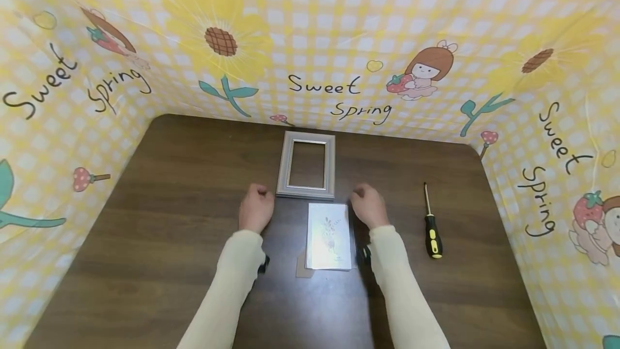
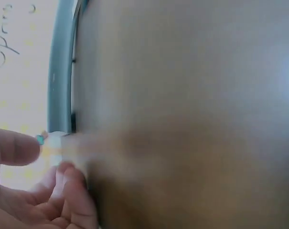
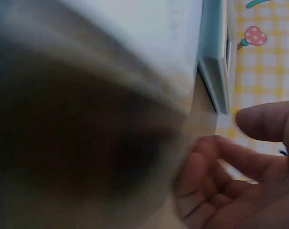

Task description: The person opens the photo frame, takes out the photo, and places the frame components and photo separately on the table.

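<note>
A grey picture frame [image 1: 330, 166] with an open middle lies flat near the back of the table. Just in front of it is a white card [image 1: 317, 236] printed with a plant drawing, on top of a brown board [image 1: 303, 269] that shows only at its lower left. My left hand [image 1: 255, 208] rests by the frame's lower left corner, fingers loosely curled and holding nothing. On the other side my right hand [image 1: 370, 206] is beside the card's upper right corner, its thumb apart from loosely bent fingers, nothing between them.
To the right a screwdriver [image 1: 432, 233] with a black and yellow handle lies on the brown table [image 1: 184, 193], its tip towards the back. A yellow checked cloth [image 1: 319, 58] with printed flowers stands as walls along the back and both sides.
</note>
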